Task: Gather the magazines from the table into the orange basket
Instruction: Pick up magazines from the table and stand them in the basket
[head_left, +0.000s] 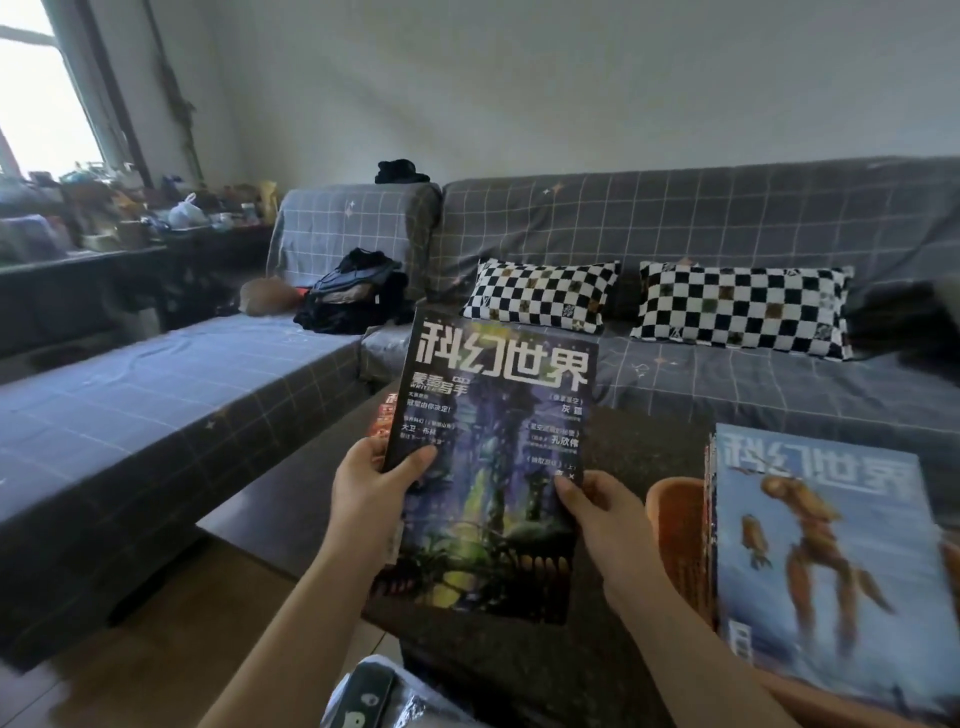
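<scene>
I hold the dark magazine (493, 467) raised above the table (613, 447), left hand (371, 480) and right hand (597, 504) both pinched closed on its edges, and next I should swing it right into the orange basket (675, 525), beside the blue magazine (826, 561) standing there.

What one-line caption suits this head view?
Both hands, left and right, hold a dark magazine upright beside the orange basket of magazines.
</scene>
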